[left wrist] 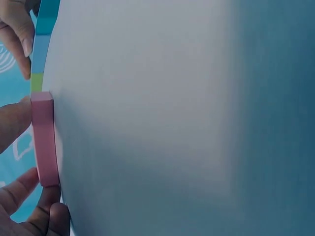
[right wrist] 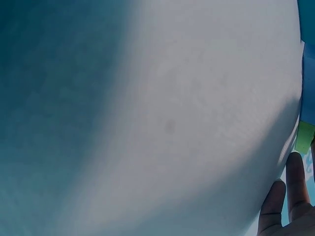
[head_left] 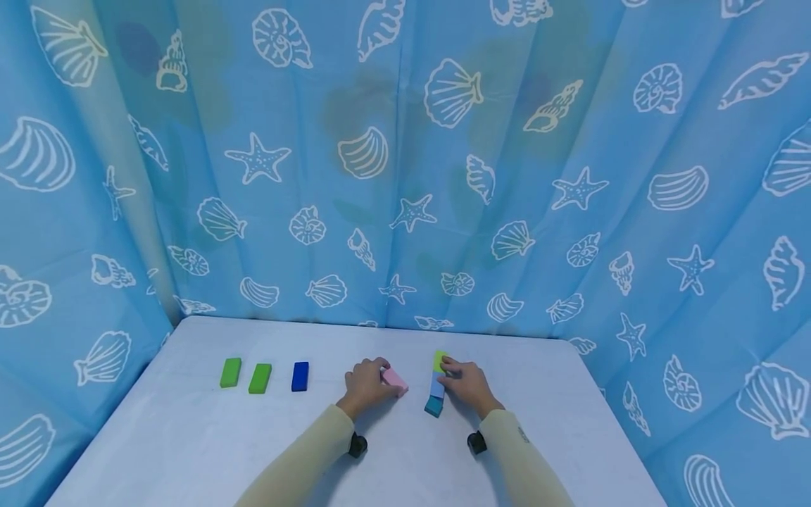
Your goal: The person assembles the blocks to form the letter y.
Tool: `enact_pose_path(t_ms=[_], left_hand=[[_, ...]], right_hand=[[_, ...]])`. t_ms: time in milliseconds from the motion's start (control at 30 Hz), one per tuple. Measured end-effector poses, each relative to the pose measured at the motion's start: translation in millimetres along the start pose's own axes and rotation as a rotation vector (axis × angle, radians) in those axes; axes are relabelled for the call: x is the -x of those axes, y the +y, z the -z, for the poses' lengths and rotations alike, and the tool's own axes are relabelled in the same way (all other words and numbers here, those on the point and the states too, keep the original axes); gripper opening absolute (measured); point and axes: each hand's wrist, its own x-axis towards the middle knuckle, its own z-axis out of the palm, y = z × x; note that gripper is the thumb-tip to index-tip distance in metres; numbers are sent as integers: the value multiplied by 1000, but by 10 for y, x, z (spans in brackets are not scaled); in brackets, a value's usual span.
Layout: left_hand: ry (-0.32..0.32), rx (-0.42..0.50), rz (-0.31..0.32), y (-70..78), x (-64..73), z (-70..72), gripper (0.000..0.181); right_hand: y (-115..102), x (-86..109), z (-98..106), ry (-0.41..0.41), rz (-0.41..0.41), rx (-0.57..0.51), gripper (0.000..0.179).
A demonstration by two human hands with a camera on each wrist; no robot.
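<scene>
My left hand (head_left: 365,387) pinches a pink block (head_left: 394,379) over the middle of the table, thumb at one end and fingertips at the other. In the left wrist view this pink block (left wrist: 45,140) reads as a long bar. To its right, a row joins a yellow-green block (head_left: 439,358), a light blue block (head_left: 436,386) and a teal block (head_left: 434,406), running from far to near. My right hand (head_left: 471,386) rests at the row's right side, fingers at the yellow-green block and thumb on the light blue one. Its extended fingers (right wrist: 295,179) show in the right wrist view.
Two green blocks, a left one (head_left: 231,372) and a right one (head_left: 260,378), and a dark blue block (head_left: 300,377) lie apart on the left of the white table (head_left: 209,443). A blue shell-patterned curtain (head_left: 405,246) hangs behind the table and along its sides.
</scene>
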Motion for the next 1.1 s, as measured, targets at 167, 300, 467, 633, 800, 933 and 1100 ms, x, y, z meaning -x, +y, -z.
enact_pose_path(t_ms=[167,300,467,633,800,933,1100], left_hand=[[3,3,-5,53,10,-51,56],[24,12,-7,57,25,-62,51],[41,-6,-31,82,44,-76,45],[49,-10,-33,132,49,-113,45],[47,-29,-37,154,35,-161,46],[40,-29,-39,162,21,-202,47],[30,-26,-40,190,29,-216,47]], right_hand=[[4,-1,4,1,-7,-11,40],[18,-12,-10,1,-4,-10,40],[32,-15,-3,0,-12,-10,40],[48,-16,1,-3,-3,-13,40],[45,-15,3,-3,-2,-18,40],[37,-22,0,-3,-7,-6,40],[28,-25,-5,1,-12,-4,39]])
